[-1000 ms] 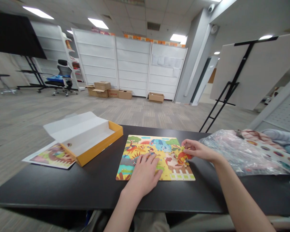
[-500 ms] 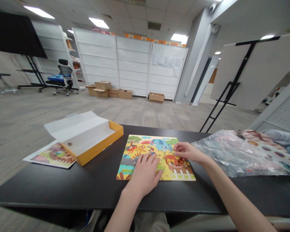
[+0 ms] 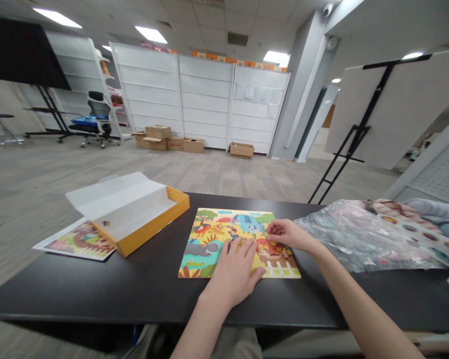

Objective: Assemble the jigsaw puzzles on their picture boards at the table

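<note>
A colourful animal jigsaw puzzle [image 3: 205, 249] lies flat on the black table, showing an elephant, a hippo, a lion and a white fence. My left hand [image 3: 236, 264] rests palm down over its lower middle, fingers stretched out and covering part of the picture. At the puzzle's upper right edge is my right hand [image 3: 286, 234], its fingers curled and drawn together just above the lion. Whatever those fingertips hold, if anything, is hidden from view.
Left of the puzzle stands an open yellow box [image 3: 149, 227] with a white lid, partly over a printed picture sheet [image 3: 80, 242]. Clear plastic packaging [image 3: 353, 239] covers the right side of the black table [image 3: 142, 289]. Cardboard boxes [image 3: 157, 137] sit on the floor beyond.
My left hand has slid to the right across the puzzle, uncovering the hippo. My right hand stays at nearly the same spot by the upper right edge.
</note>
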Demonstrator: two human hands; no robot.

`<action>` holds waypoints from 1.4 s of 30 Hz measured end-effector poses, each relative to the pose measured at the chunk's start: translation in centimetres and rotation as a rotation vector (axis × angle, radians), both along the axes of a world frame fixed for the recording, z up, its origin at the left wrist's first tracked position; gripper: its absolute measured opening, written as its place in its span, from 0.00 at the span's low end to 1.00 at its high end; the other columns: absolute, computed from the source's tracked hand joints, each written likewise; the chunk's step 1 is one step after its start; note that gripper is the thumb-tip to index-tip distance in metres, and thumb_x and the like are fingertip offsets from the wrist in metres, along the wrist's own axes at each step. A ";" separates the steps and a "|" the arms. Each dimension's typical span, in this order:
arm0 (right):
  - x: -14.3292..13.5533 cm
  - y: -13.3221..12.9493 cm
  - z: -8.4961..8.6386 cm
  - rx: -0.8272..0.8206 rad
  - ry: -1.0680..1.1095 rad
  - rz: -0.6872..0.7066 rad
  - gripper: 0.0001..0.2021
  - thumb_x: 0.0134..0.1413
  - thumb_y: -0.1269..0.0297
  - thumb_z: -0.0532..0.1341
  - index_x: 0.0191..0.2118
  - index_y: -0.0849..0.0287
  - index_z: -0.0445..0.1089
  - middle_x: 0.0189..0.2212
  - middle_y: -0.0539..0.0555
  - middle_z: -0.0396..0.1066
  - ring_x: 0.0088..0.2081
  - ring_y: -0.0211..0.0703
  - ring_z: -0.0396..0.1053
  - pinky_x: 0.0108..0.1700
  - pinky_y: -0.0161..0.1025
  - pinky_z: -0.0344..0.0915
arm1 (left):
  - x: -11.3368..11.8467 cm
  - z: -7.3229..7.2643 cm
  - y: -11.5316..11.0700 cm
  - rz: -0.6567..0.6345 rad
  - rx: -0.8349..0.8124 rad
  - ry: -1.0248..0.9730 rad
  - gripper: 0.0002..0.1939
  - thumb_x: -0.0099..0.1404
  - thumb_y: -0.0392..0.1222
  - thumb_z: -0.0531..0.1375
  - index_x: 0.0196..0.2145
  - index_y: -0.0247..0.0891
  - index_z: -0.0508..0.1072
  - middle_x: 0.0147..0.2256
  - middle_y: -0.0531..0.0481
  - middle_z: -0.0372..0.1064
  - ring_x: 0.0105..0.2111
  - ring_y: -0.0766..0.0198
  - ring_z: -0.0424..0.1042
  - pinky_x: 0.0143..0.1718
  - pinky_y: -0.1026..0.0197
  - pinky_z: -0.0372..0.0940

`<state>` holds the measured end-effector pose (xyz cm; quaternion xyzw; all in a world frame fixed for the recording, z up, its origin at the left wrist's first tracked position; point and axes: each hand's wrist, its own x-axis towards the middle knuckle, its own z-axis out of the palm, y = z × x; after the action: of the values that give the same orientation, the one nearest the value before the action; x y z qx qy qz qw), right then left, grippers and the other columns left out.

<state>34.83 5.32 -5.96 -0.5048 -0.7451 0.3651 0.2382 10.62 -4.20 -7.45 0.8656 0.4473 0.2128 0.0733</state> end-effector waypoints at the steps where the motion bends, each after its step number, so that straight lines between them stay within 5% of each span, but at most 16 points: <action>1: 0.0 0.0 0.0 0.010 -0.011 -0.001 0.18 0.44 0.50 0.70 0.32 0.60 0.71 0.27 0.52 0.73 0.30 0.42 0.71 0.36 0.39 0.69 | 0.0 -0.1 0.0 -0.003 0.002 0.005 0.28 0.73 0.55 0.50 0.64 0.41 0.61 0.63 0.45 0.63 0.63 0.49 0.56 0.65 0.42 0.50; 14: 0.4 -0.2 0.8 0.106 -0.241 0.012 0.11 0.44 0.61 0.68 0.35 0.60 0.77 0.31 0.53 0.77 0.30 0.42 0.70 0.33 0.37 0.65 | 0.1 -0.2 0.1 -0.006 -0.007 0.030 0.27 0.73 0.56 0.49 0.63 0.41 0.64 0.62 0.47 0.64 0.63 0.48 0.56 0.66 0.41 0.47; 23: 1.6 -0.7 1.8 -0.038 -0.235 0.094 0.16 0.42 0.57 0.71 0.39 0.59 0.79 0.27 0.52 0.76 0.30 0.44 0.71 0.32 0.37 0.65 | 0.4 0.3 -0.1 0.017 0.002 0.046 0.27 0.72 0.57 0.50 0.61 0.41 0.65 0.59 0.45 0.66 0.61 0.46 0.57 0.65 0.43 0.49; 42: 1.0 -0.5 1.2 0.032 -0.254 0.137 0.14 0.51 0.58 0.65 0.41 0.58 0.80 0.27 0.52 0.76 0.29 0.43 0.70 0.32 0.36 0.64 | 0.7 0.1 0.0 0.016 0.004 0.028 0.27 0.72 0.57 0.50 0.62 0.42 0.64 0.60 0.45 0.66 0.61 0.47 0.58 0.65 0.41 0.48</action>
<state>35.87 4.78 -4.80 -0.4909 -0.8077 0.3019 0.1243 11.34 -4.24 -7.34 0.8650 0.4547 0.2023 0.0638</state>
